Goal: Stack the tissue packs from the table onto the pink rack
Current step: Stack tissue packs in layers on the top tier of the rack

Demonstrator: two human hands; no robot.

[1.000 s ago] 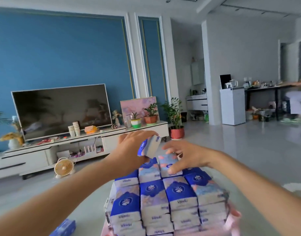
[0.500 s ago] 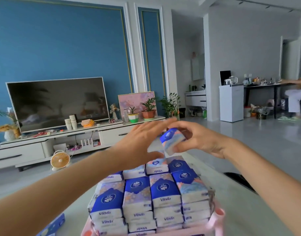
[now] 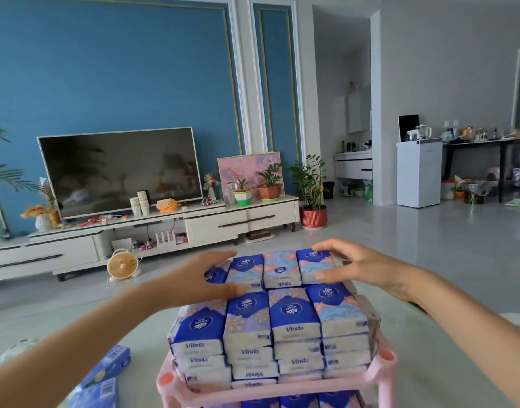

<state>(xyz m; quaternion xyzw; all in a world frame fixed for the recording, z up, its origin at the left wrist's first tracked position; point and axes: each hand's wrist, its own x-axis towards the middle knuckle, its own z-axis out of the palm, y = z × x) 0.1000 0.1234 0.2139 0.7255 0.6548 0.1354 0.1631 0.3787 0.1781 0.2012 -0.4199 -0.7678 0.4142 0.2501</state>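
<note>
Several blue and white Vinda tissue packs [image 3: 291, 313] are stacked in layers on the pink rack [image 3: 382, 368] in front of me. The far row of packs [image 3: 279, 267] lies on top at the back. My left hand [image 3: 194, 278] rests on the far row's left end, fingers spread over the leftmost pack. My right hand [image 3: 353, 265] touches the far row's right end, thumb on the near face and fingers over the top. Neither hand lifts a pack. More packs show on a lower shelf [image 3: 300, 401].
Blue packs [image 3: 105, 366] lie on the pale table at lower left. Beyond the table stand a white TV cabinet [image 3: 164, 231] with a television, a small fan [image 3: 122, 265] on the floor and a potted plant [image 3: 311, 213]. A white cabinet [image 3: 418, 172] stands at right.
A single pack that my hands held above the stack has come down into the far row. Both hands have dropped onto that row's ends.
</note>
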